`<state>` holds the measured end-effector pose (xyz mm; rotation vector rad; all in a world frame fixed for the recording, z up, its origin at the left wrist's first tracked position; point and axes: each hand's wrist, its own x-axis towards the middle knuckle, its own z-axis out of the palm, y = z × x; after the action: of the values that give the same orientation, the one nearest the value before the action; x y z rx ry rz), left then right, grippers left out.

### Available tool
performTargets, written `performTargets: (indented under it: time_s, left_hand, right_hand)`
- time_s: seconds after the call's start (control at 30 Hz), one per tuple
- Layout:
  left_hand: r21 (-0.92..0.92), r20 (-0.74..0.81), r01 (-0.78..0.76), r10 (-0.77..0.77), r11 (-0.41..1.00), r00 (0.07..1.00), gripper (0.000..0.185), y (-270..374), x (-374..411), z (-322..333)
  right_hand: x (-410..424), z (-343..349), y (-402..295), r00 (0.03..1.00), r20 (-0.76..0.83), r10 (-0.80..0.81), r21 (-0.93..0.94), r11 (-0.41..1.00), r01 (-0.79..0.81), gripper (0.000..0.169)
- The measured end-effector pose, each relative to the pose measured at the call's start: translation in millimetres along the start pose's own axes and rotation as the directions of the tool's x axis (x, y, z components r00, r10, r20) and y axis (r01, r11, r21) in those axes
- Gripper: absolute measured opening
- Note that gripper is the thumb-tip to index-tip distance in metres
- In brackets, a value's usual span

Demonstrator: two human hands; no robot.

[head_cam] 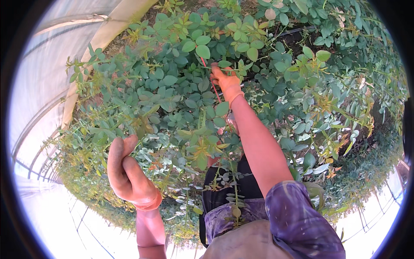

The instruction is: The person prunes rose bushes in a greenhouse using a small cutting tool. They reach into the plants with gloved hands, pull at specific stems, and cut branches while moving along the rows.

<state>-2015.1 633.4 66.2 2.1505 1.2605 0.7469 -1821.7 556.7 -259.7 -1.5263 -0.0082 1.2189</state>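
Note:
My left hand (pixel 131 176), in a stained orange work glove, is raised at the lower left in front of the foliage. Its fingers are bent and a little apart, and I see nothing held in it. Further up, my right hand (pixel 227 82) reaches into leafy bushes that look like roses (pixel 194 97). It wears an orange glove too. A thin red cord (pixel 216 90) runs down through the leaves right beside that hand. Leaves and a green stem cover its fingertips, so what they grip cannot be told.
Thorny-looking shoots (pixel 236 187) rise close in front of my body and dark trousers (pixel 250 181). A translucent plastic greenhouse wall (pixel 61 48) with curved ribs stands on the left. More bushes (pixel 352 97) crowd the right. A dark pipe (pixel 296 31) lies among the leaves at the top.

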Motion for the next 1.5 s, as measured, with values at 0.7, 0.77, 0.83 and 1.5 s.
performTargets:
  time_s: [0.7, 0.77, 0.83, 1.5]
  left_hand:
    - [0.043, 0.286, 0.476, -0.467, 0.879, 0.837, 0.044, -11.8, -107.4, -119.0]
    - [0.301, 0.236, 0.523, -0.593, 0.798, 0.770, 0.042, -1.2, -110.0, -123.0]
    - [0.359, 0.214, 0.521, -0.612, 0.774, 0.761, 0.038, 2.9, -112.1, -121.2]
    - [0.536, 0.239, 0.558, -0.748, 0.634, 0.620, 0.037, 7.1, -123.9, -111.6]
  right_hand:
    - [149.8, 58.4, 93.5, 0.801, 0.534, 0.271, -0.834, 0.327, 0.445, 0.028]
    - [157.2, 74.9, 106.5, 0.799, 0.526, 0.292, -0.842, 0.307, 0.443, 0.024]
    - [160.2, 85.2, 116.4, 0.803, 0.521, 0.290, -0.847, 0.287, 0.446, 0.024]
    - [188.4, 69.7, 114.7, 0.855, 0.424, 0.299, -0.904, 0.201, 0.378, 0.026]
